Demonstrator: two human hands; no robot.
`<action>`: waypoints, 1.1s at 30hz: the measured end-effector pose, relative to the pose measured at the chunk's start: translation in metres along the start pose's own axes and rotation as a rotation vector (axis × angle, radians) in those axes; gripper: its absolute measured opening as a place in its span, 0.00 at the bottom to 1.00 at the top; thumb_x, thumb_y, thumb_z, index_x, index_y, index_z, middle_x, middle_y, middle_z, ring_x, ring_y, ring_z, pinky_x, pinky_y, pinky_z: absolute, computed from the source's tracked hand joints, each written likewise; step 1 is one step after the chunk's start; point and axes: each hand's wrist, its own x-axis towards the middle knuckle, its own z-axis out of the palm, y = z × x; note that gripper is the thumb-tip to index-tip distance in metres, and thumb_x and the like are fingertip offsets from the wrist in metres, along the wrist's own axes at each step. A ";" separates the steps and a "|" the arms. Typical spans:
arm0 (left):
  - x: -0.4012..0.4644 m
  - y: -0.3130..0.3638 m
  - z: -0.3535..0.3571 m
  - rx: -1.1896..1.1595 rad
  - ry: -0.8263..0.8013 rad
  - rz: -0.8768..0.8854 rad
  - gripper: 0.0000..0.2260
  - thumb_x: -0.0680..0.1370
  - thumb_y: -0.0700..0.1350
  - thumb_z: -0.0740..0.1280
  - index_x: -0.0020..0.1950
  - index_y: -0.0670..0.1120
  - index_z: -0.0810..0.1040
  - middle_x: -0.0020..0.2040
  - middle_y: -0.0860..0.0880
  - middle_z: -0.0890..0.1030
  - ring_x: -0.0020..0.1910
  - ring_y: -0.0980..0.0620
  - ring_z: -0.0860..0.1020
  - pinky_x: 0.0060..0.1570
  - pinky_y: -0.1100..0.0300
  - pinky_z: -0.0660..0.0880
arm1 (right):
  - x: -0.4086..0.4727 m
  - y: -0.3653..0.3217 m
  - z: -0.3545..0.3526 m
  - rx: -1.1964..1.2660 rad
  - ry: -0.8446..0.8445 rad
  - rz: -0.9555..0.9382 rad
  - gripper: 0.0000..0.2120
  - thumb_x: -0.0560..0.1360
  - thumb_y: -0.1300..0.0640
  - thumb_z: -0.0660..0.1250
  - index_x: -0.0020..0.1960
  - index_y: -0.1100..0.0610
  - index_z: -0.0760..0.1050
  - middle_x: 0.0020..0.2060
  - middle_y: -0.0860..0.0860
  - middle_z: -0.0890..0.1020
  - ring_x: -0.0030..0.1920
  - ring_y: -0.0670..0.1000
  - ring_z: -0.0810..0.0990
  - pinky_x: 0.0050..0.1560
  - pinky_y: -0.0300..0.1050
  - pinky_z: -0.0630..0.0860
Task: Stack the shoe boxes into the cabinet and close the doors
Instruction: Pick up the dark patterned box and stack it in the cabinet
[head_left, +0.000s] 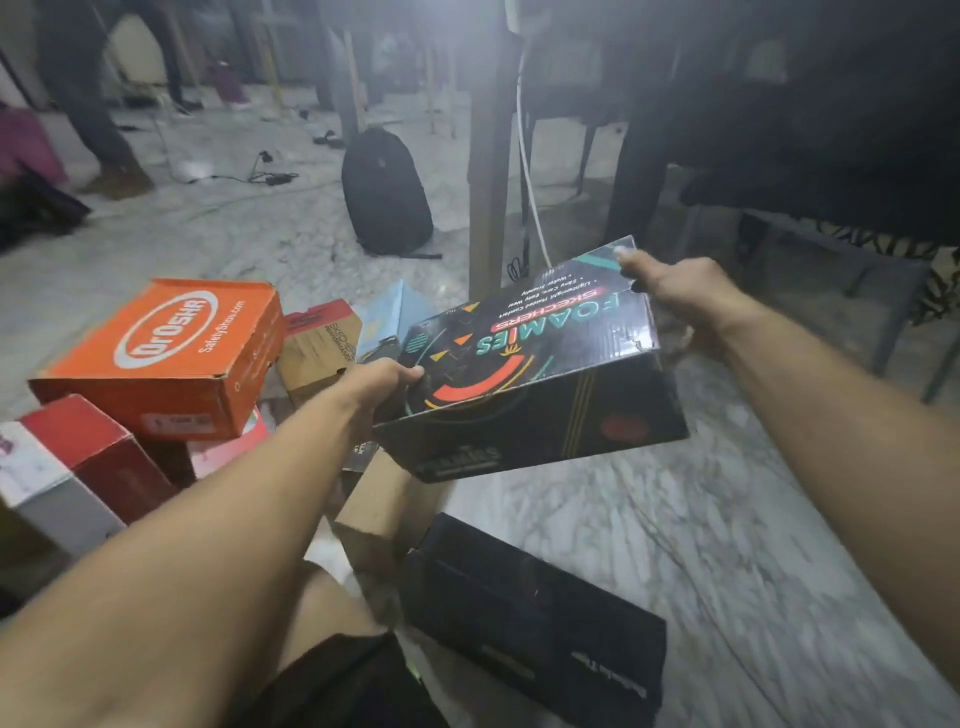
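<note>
Both hands, left (387, 376) and right (670, 283), grip the black shoe box (530, 364); you're mid-carry, so next find the unseen cabinet

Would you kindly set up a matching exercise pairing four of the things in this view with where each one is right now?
Things:
1. black Foamies shoe box
2. orange cardboard shoe box
3. black backpack
4. plain black shoe box

Places:
A. standing on the floor beside a table leg
B. lying on the floor nearest the camera
C. held in the air by both hands
D. on top of the pile at left

Pairs: 1-C, 2-D, 3-A, 4-B
</note>
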 end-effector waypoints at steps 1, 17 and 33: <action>0.001 0.000 -0.008 0.014 -0.002 -0.001 0.14 0.78 0.45 0.66 0.34 0.45 0.80 0.27 0.50 0.75 0.26 0.53 0.71 0.30 0.60 0.66 | -0.002 -0.002 0.009 -0.002 -0.014 -0.023 0.42 0.59 0.25 0.68 0.56 0.59 0.81 0.47 0.52 0.81 0.43 0.54 0.81 0.38 0.45 0.76; -0.055 -0.028 -0.191 0.013 0.332 0.142 0.11 0.68 0.44 0.78 0.46 0.42 0.83 0.45 0.45 0.85 0.39 0.48 0.84 0.45 0.56 0.81 | -0.077 -0.058 0.144 -0.127 -0.727 -0.299 0.33 0.59 0.46 0.83 0.60 0.50 0.75 0.51 0.50 0.85 0.49 0.55 0.85 0.48 0.61 0.82; -0.217 -0.121 -0.337 0.111 0.549 0.120 0.63 0.31 0.58 0.83 0.65 0.41 0.72 0.56 0.47 0.81 0.54 0.48 0.81 0.52 0.51 0.79 | -0.187 -0.118 0.297 -0.390 -0.992 -0.746 0.31 0.59 0.52 0.83 0.57 0.46 0.71 0.45 0.41 0.82 0.37 0.38 0.82 0.32 0.28 0.73</action>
